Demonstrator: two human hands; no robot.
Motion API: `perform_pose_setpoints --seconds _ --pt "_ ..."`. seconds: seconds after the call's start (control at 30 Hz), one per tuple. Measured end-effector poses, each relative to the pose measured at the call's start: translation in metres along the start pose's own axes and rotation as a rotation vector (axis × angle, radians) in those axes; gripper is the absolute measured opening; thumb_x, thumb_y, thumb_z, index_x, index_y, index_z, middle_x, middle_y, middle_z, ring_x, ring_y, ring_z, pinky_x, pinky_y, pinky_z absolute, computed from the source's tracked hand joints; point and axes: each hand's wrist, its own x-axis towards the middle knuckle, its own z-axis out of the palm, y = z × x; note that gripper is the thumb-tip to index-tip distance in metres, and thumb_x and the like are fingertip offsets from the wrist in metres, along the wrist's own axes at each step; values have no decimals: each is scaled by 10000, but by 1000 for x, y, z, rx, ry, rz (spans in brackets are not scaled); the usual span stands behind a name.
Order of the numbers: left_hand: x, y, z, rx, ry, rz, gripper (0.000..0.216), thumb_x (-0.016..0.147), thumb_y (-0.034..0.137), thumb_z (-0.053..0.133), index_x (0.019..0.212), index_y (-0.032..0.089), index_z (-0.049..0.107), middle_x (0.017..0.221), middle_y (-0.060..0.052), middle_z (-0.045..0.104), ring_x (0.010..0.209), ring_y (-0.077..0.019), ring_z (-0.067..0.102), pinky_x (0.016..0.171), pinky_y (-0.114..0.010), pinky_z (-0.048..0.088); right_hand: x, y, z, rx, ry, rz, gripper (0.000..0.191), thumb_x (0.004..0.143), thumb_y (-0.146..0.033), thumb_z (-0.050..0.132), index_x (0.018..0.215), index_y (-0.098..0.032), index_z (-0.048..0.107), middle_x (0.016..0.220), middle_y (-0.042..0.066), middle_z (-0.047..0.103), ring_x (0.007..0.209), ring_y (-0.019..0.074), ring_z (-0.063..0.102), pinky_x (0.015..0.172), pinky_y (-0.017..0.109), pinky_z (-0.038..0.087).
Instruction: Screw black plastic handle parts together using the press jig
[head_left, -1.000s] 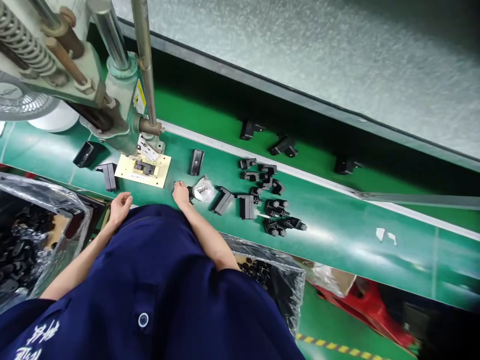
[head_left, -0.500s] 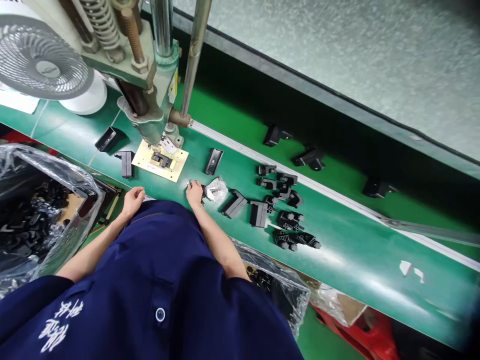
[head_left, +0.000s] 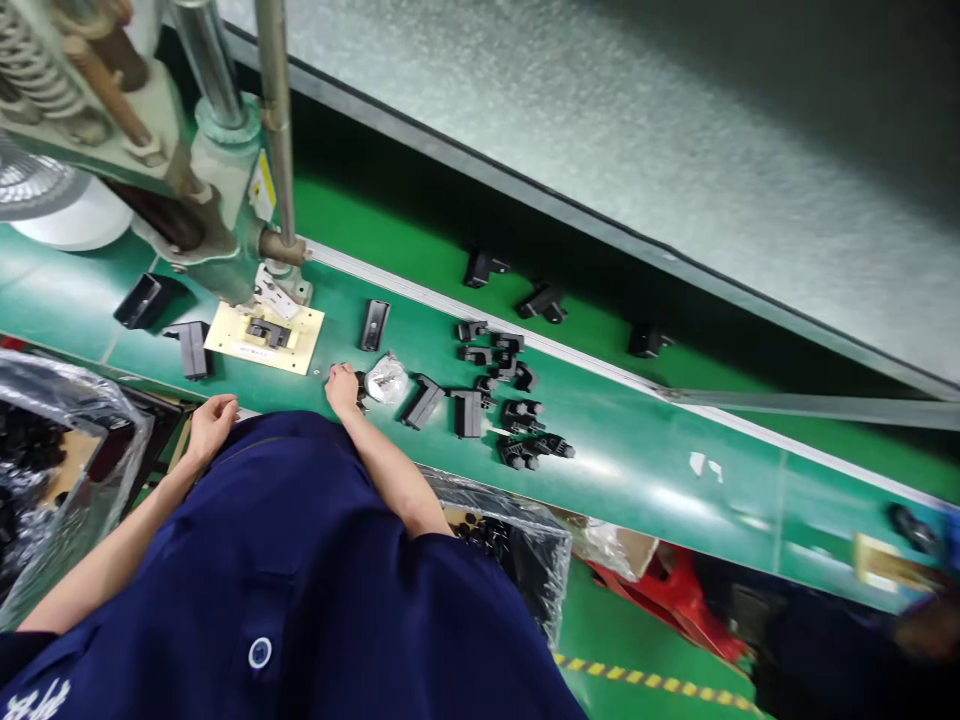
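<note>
My left hand (head_left: 214,425) is at the bench's front edge, below the press plate; its fingers are curled together and nothing shows in them. On the green bench, the fingers of my right hand (head_left: 343,388) are bent downward and closed, with whatever they hold hidden beneath. A small black part (head_left: 361,388) lies against that hand's right side. Just beyond it sits a clear plastic bag (head_left: 387,379) with small metal-looking pieces inside. Further right are two black housings, one tilted (head_left: 422,401) and one squarer (head_left: 468,413). An open black housing (head_left: 374,325) lies behind the bag.
A press (head_left: 225,200) stands at left over a cream plate (head_left: 307,340) bearing a black part. Several black parts (head_left: 517,415) cluster to the right. Plastic-lined boxes (head_left: 124,450) stand below the bench edge. A blurred person (head_left: 847,640) is at far right.
My view has swung right, so everything shifts left in the picture and a person's dark figure appears at far right. Both hands stay at about the same places on the bench.
</note>
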Motion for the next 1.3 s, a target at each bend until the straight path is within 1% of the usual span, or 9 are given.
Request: perform_pose_setpoints --seconds 0.17,0.37,0.5,0.67,0.8,0.9,1.07,1.17,1.3 --pt "-1 -1 -5 51 -14 -32 386 560 457 567 790 152 621 627 -30 628 608 -209 607 634 -333 502 -7 -2 -4 -13 27 31 141 905 -233 537 981 -133 600 1006 43 610 929 154 580 854 345 479" --pt "2 -14 -14 99 -10 -16 365 557 466 562 737 158 638 620 -33 646 625 -206 607 674 -328 498 -9 2 -2 47 35 23 157 901 -195 520 1030 -135 587 1047 51 597 986 167 559 892 355 451" --pt "7 -19 -14 110 9 -3 374 574 473 544 740 149 631 617 -38 640 622 -202 604 677 -324 495 -6 1 2 71 37 21 171 895 -191 506 1042 -134 573 1051 58 582 977 171 545 889 347 429" --pt "8 -17 -12 113 6 1 392 592 484 532 751 140 631 611 -49 635 621 -209 604 664 -327 493 -1 -8 2 61 20 15 215 884 -187 488 1079 -148 567 1061 86 571 971 188 540 864 309 412" --pt "8 -16 -13 117 12 -7 389 599 482 526 755 141 628 628 -54 646 628 -207 612 668 -324 498 3 -17 2 57 -22 -34 199 871 -186 501 1053 -183 582 1074 78 568 1010 190 532 876 279 400" --pt "9 -17 -14 131 32 -22 381 597 476 526 756 146 632 628 -52 651 630 -206 618 669 -323 502 6 -23 2 47 -53 -62 183 877 -176 476 1018 -188 593 1062 81 567 1017 194 523 876 278 400" --pt "8 -15 -18 169 16 -57 375 555 479 542 740 167 638 634 -50 668 655 -225 627 673 -329 501 4 -28 -4 -11 -87 -55 213 884 -128 415 944 -168 615 1008 91 585 974 192 530 847 278 415" --pt "4 -12 -20 204 6 -80 334 528 475 542 702 198 616 615 -41 669 669 -248 629 687 -355 501 -2 -30 -10 -56 -100 -60 186 867 -127 453 924 -177 623 977 69 602 958 171 537 834 252 424" --pt "4 -10 -21 244 -17 -88 255 526 468 536 659 256 584 559 13 655 675 -261 634 687 -373 507 -5 -28 -12 -103 -95 -79 171 862 -151 484 961 -174 622 1005 64 608 983 165 536 858 245 427"
